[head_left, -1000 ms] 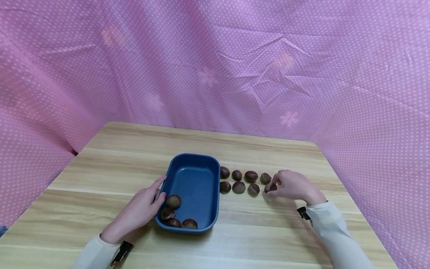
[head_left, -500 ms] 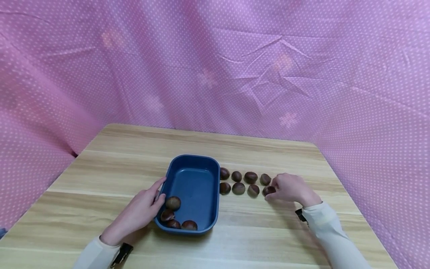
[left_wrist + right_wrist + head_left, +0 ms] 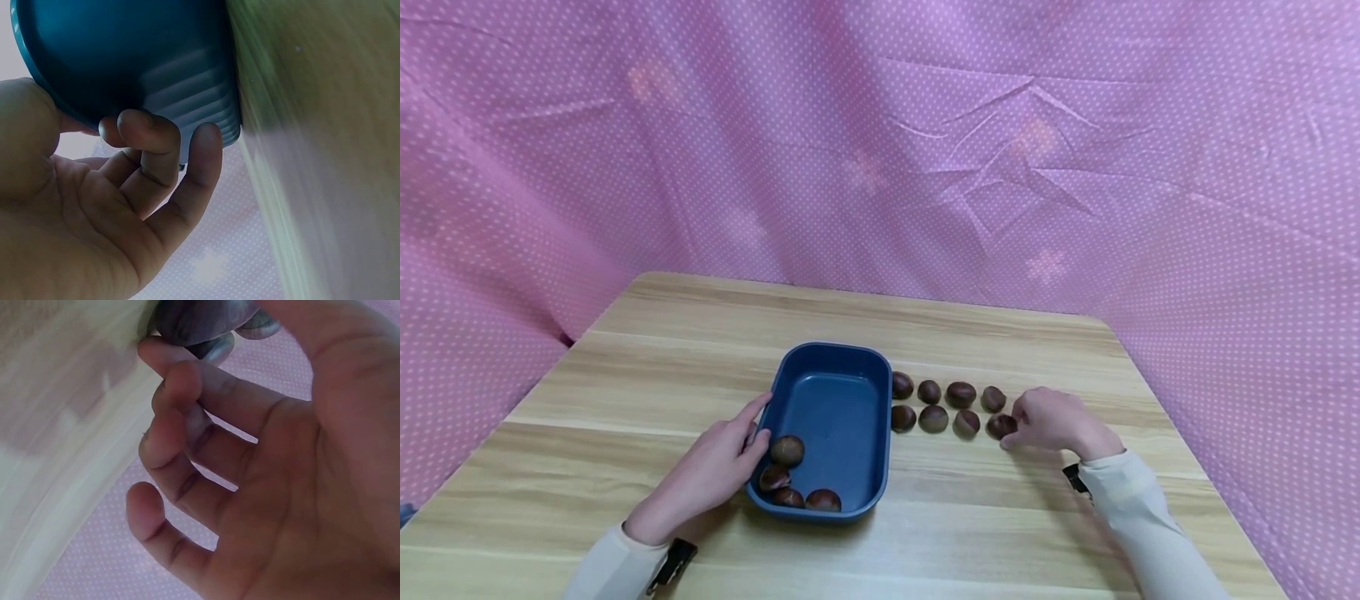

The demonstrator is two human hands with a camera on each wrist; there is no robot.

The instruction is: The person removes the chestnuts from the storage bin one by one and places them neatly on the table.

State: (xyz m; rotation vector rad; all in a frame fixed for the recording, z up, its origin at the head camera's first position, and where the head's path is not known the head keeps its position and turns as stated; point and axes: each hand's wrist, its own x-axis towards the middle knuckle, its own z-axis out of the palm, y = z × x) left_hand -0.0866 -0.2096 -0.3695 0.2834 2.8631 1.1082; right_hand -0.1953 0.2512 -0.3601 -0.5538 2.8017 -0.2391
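Observation:
A blue plastic box (image 3: pixel 842 433) stands on the table with several brown chestnuts (image 3: pixel 787 451) in its near left corner. My left hand (image 3: pixel 711 462) holds the box's left rim; in the left wrist view its curled fingers (image 3: pixel 205 147) lie along the outer wall. To the right of the box, chestnuts lie in two rows on the wood. My right hand (image 3: pixel 1060 423) has thumb and index finger at either side of the chestnut (image 3: pixel 1002 427) at the right end of the nearer row. In the right wrist view an index fingertip (image 3: pixel 156 353) meets that chestnut's (image 3: pixel 200 319) lower edge.
The farther row ends with a chestnut (image 3: pixel 993 399) just beyond the right hand's fingertips. The leftmost chestnuts (image 3: pixel 902 385) sit right at the box's right wall. A pink dotted cloth (image 3: pixel 880 167) hangs behind and beside the wooden table (image 3: pixel 1000 533).
The chestnut at the right hand has shifted slightly toward the person and left. The right hand came nearer, then drew slightly right, showing more of it. Left hand and box stay put.

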